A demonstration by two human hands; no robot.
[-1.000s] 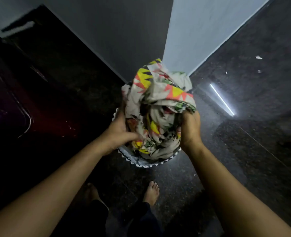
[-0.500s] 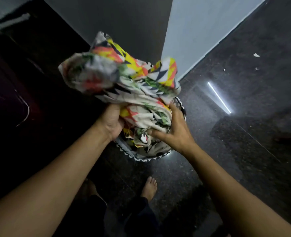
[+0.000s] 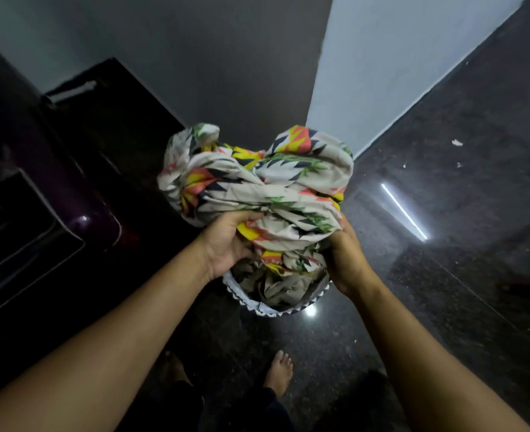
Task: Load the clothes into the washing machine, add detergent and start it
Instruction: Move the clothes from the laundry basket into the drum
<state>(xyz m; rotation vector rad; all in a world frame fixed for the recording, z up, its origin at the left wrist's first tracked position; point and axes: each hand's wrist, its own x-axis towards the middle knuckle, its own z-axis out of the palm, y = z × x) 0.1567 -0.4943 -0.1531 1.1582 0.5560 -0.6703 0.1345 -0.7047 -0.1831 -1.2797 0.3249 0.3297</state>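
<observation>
Nearest, the left hand is clenching the patterned clothes bundle at its 7 o'clock underside, and the right hand is grasping its 5 o'clock edge. The bundle is hanging just above the laundry basket. Loading is under way. I judge the next move is swinging it toward the dark washing machine at 9 o'clock.

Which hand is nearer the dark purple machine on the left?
Left. The left hand grips the patterned cloth bundle on the side facing the dark purple machine; the right hand grips the bundle's far side, farther away.
</observation>
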